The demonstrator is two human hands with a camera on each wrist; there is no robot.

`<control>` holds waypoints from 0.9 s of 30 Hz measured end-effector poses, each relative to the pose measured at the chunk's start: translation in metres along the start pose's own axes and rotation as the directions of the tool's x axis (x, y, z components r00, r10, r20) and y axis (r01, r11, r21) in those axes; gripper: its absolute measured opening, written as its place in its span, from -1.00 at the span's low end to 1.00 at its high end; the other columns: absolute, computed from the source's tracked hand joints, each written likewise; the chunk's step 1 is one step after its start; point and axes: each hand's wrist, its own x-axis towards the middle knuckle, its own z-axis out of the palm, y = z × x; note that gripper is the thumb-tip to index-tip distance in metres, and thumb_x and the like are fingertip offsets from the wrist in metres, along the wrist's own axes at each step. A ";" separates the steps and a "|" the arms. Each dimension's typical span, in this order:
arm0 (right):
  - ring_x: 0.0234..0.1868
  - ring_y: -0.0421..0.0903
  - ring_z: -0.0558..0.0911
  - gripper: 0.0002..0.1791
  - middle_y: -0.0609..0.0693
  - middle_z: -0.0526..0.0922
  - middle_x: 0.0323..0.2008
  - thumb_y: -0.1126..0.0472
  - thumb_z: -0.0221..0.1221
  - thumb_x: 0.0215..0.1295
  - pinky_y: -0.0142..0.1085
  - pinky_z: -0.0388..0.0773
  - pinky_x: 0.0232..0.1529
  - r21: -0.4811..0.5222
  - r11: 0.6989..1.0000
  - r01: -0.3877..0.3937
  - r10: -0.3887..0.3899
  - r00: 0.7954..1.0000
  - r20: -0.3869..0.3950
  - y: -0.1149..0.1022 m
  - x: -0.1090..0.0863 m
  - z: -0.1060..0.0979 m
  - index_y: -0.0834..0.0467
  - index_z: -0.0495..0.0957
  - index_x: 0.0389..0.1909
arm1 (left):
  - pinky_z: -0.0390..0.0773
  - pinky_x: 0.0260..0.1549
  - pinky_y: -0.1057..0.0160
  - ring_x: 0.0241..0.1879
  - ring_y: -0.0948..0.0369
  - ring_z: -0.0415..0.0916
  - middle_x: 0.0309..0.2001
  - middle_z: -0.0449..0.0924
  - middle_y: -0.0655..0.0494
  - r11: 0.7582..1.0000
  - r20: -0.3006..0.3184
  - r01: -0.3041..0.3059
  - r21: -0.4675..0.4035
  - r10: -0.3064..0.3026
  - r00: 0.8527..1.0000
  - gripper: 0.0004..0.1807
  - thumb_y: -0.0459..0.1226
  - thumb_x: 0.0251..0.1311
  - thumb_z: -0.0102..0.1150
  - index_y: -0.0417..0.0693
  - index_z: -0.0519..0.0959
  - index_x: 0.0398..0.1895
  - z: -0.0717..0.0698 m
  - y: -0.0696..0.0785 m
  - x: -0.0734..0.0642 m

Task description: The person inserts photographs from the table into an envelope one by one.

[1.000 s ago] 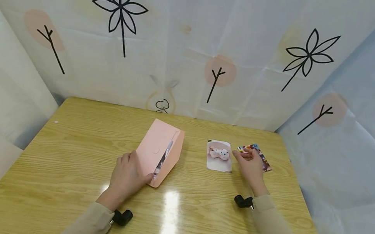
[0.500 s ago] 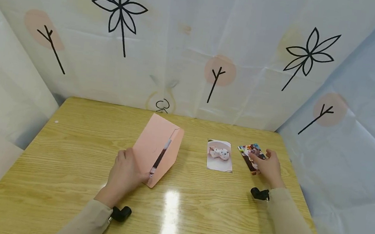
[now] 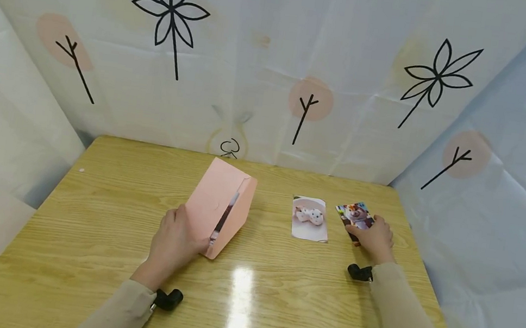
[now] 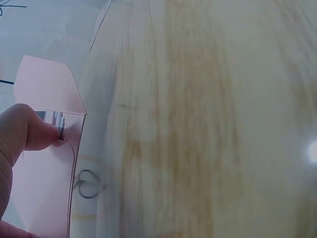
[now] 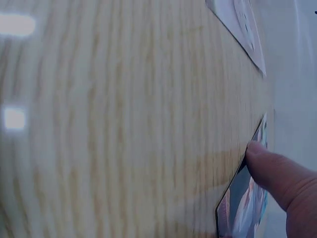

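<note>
My left hand (image 3: 174,241) grips the lower left edge of a pink envelope (image 3: 212,193), its thumb at the opening. The envelope is tilted, its flap folded out to the right, and the edges of photo cards (image 4: 54,120) show inside the mouth. On the right, my right hand (image 3: 376,239) holds a colorful photo card (image 3: 354,213) by its sides. In the right wrist view the thumb (image 5: 277,173) lies on the near edge of this card; the other fingers are mostly hidden there. A second photo card (image 3: 308,217), showing white spotted figures, lies flat between envelope and right hand.
The wooden table (image 3: 275,308) carries a bright light reflection near its front. A white printed curtain (image 3: 277,51) hangs behind and at both sides. A tiny white scrap (image 3: 82,170) lies at the far left. Black wrist cameras (image 3: 168,299) sit at both cuffs.
The right hand first moved right across the colorful card, and its thumb and fingers now hold the card's sides. The left hand and envelope shifted slightly left.
</note>
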 end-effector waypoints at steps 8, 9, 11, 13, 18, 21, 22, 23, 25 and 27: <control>0.26 0.48 0.12 0.16 0.53 0.09 0.29 -0.23 0.26 0.15 0.32 0.04 0.15 -0.004 1.000 -0.029 0.029 0.999 -0.020 -0.008 -0.004 0.003 0.44 -0.11 0.44 | 0.48 -0.16 -0.17 0.04 -0.17 0.29 0.12 0.25 -0.38 1.000 0.020 0.013 -0.011 -0.013 1.000 0.16 0.11 -0.24 0.41 -0.42 0.11 0.33 -0.002 0.001 -0.001; 0.26 0.48 0.12 0.15 0.53 0.09 0.29 -0.22 0.26 0.16 0.32 0.04 0.15 -0.002 1.000 -0.029 0.029 0.999 -0.023 -0.008 -0.004 0.003 0.44 -0.11 0.44 | 0.47 -0.16 -0.17 0.04 -0.17 0.29 0.12 0.25 -0.38 1.000 0.020 0.012 -0.010 -0.012 1.000 0.16 0.11 -0.24 0.41 -0.42 0.10 0.33 -0.002 0.001 -0.001; 0.26 0.47 0.12 0.14 0.53 0.10 0.29 -0.20 0.27 0.16 0.32 0.03 0.15 0.001 1.000 -0.027 0.027 0.999 -0.029 -0.009 -0.005 0.003 0.44 -0.10 0.44 | 0.47 -0.16 -0.17 0.03 -0.17 0.29 0.11 0.25 -0.38 1.000 0.018 0.009 -0.009 -0.009 1.000 0.17 0.11 -0.24 0.41 -0.42 0.10 0.34 -0.001 0.001 -0.002; 0.27 0.48 0.11 0.14 0.53 0.09 0.29 -0.20 0.27 0.16 0.32 0.02 0.15 0.002 1.000 -0.027 0.027 0.999 -0.030 -0.010 -0.006 0.003 0.44 -0.10 0.44 | 0.47 -0.15 -0.17 0.02 -0.18 0.29 0.10 0.25 -0.39 1.000 0.018 0.004 -0.007 -0.004 1.000 0.16 0.11 -0.23 0.40 -0.43 0.10 0.34 -0.001 0.000 -0.002; 0.27 0.49 0.07 0.18 0.53 0.09 0.29 -0.24 0.29 0.12 0.33 0.01 0.15 -0.027 0.999 -0.033 0.032 0.999 -0.032 -0.012 -0.010 0.005 0.42 -0.09 0.44 | 0.47 -0.16 -0.15 0.01 -0.15 0.30 0.10 0.26 -0.36 1.000 0.031 0.004 -0.009 -0.003 1.000 0.15 0.10 -0.24 0.39 -0.40 0.11 0.34 0.000 0.001 -0.002; 0.25 0.50 0.07 0.22 0.55 0.09 0.27 -0.30 0.30 0.05 0.34 0.00 0.13 -0.055 0.998 -0.039 0.037 0.999 -0.036 -0.014 -0.013 0.007 0.41 -0.07 0.44 | 0.47 -0.16 -0.14 0.01 -0.13 0.30 0.11 0.25 -0.33 1.000 0.036 0.009 -0.009 -0.009 0.999 0.14 0.10 -0.25 0.39 -0.37 0.11 0.34 0.002 0.000 -0.002; 0.25 0.49 0.07 0.24 0.56 0.08 0.25 -0.32 0.31 0.03 0.33 0.00 0.13 -0.060 0.997 -0.040 0.037 0.999 -0.037 -0.015 -0.014 0.008 0.42 -0.06 0.43 | 0.47 -0.17 -0.14 0.01 -0.12 0.29 0.10 0.25 -0.32 1.000 0.035 0.010 -0.007 -0.010 0.999 0.14 0.09 -0.26 0.39 -0.36 0.12 0.34 0.003 0.000 -0.002; 0.24 0.48 0.07 0.25 0.57 0.09 0.23 -0.34 0.31 0.00 0.32 0.00 0.11 -0.064 0.997 -0.040 0.038 0.999 -0.037 -0.016 -0.016 0.008 0.42 -0.04 0.42 | 0.47 -0.17 -0.13 0.01 -0.12 0.29 0.11 0.25 -0.32 1.000 0.033 0.011 -0.008 -0.011 0.999 0.13 0.09 -0.26 0.38 -0.36 0.12 0.33 0.003 0.000 -0.002; 0.21 0.46 0.07 0.28 0.58 0.08 0.20 -0.36 0.32 -0.03 0.31 0.00 0.09 -0.065 0.997 -0.044 0.042 0.999 -0.031 -0.017 -0.019 0.009 0.45 -0.03 0.40 | 0.47 -0.17 -0.13 0.01 -0.13 0.29 0.10 0.25 -0.32 1.000 0.031 0.008 -0.007 -0.008 0.999 0.12 0.09 -0.26 0.38 -0.36 0.12 0.32 0.003 0.000 -0.002; 0.19 0.44 0.07 0.29 0.58 0.09 0.16 -0.36 0.33 -0.05 0.29 0.01 0.08 -0.057 0.998 -0.040 0.039 0.999 -0.026 -0.018 -0.021 0.010 0.47 -0.01 0.38 | 0.47 -0.18 -0.14 0.00 -0.13 0.29 0.10 0.26 -0.32 1.000 0.029 0.006 -0.006 -0.006 1.000 0.12 0.09 -0.26 0.39 -0.36 0.12 0.32 0.002 0.000 -0.002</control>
